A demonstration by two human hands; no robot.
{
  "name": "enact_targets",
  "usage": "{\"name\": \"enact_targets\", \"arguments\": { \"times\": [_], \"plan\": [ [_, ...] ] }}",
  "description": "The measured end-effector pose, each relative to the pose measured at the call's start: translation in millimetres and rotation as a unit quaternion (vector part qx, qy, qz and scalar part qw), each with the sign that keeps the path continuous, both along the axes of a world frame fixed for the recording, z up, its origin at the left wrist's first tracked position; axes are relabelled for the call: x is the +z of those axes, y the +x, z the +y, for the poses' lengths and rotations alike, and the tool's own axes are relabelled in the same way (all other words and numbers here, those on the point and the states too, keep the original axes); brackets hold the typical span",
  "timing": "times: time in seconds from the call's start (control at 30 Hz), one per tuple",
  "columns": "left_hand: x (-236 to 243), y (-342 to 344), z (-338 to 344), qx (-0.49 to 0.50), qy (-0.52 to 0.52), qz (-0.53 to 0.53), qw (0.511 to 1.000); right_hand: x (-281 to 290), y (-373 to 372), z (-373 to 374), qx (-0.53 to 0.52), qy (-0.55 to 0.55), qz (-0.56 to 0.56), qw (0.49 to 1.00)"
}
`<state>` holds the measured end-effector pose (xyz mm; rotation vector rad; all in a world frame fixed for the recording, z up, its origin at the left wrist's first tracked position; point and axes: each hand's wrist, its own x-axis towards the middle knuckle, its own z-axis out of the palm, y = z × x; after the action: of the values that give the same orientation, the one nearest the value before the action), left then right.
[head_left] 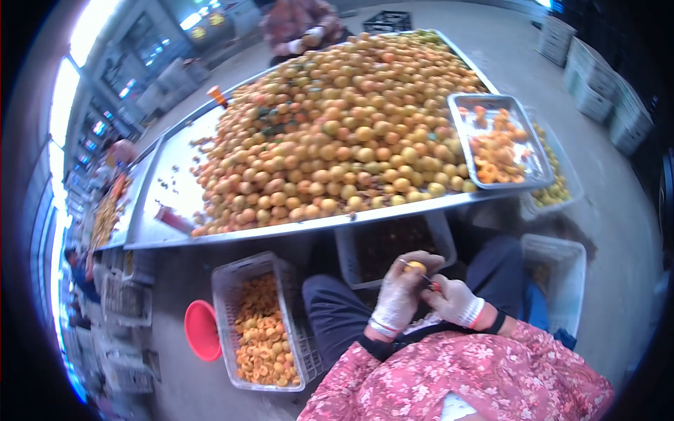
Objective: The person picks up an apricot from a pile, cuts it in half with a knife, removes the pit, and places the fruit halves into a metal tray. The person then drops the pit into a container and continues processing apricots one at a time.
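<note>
Over my lap, my left hand (398, 295) in a whitish, stained work glove is closed round a yellow apricot (416, 266). My right hand (456, 304), gloved the same way, grips a small red-handled knife (436, 285). The knife's thin blade meets the fruit, though its tip is hard to make out. Beyond my hands, a big heap of whole apricots (337, 140) covers most of a metal-rimmed table (302, 228). To the left of my knees, cut apricot halves (267, 344) fill much of a white plastic crate (223, 337).
A metal tray (502, 185) of orange apricot pieces rests on the table's right corner. Between my knees stands a grey bin (345, 256) with dark contents. A red basin (200, 330) lies left of the crate; a white crate (572, 274) stands right. Across the table sits another person (298, 24).
</note>
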<state>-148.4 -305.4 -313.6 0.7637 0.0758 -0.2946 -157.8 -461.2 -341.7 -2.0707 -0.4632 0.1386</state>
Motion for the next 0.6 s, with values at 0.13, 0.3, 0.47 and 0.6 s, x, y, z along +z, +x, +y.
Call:
{"name": "enact_targets", "arguments": {
  "times": [0.13, 0.3, 0.47, 0.6],
  "plan": [
    [-13, -8, -1, -0.013, 0.026, -0.013, 0.999, -2, 1, 2, 0.004, -0.006, -0.001, 1.000],
    [-11, -7, 5, -0.030, 0.100, -0.038, 0.994, 1, 2, 4, 0.000, 0.023, 0.021, 1.000],
    [-15, -11, 13, -0.029, 0.196, -0.047, 0.979, 0, 2, 4, 0.005, -0.012, -0.001, 1.000],
    [-21, -12, 15, -0.004, 0.245, -0.077, 0.966, -2, 1, 7, -0.004, -0.028, -0.036, 0.999]
  ]
}}
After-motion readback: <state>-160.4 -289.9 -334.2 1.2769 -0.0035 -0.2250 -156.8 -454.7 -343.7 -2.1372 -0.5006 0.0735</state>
